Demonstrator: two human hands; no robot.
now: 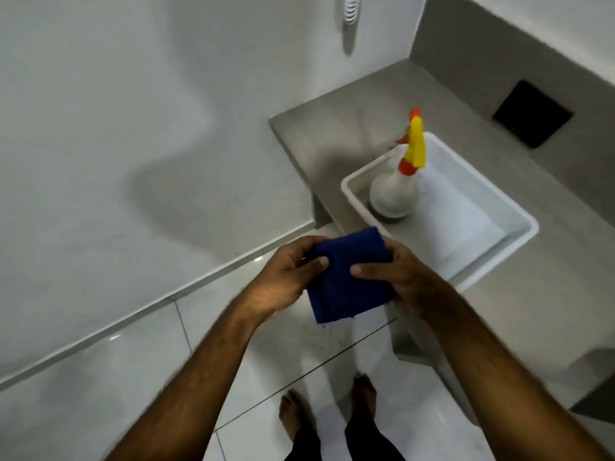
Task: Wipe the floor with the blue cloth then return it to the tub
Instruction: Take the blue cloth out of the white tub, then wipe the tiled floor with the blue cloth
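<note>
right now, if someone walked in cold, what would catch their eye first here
The dark blue cloth at the centre stands out most, folded and held up between the left hand and right hand above the glossy tiled floor. Next comes the spray bottle with its yellow and orange trigger head, standing in the near-left corner of the white tub on the grey ledge to the right.

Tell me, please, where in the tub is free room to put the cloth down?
The tub's near right half is bare, between the spray bottle and the right rim. The far left corner is crowded by the bottle. Both hands, left and right, hold the blue cloth just left of the tub.
</note>
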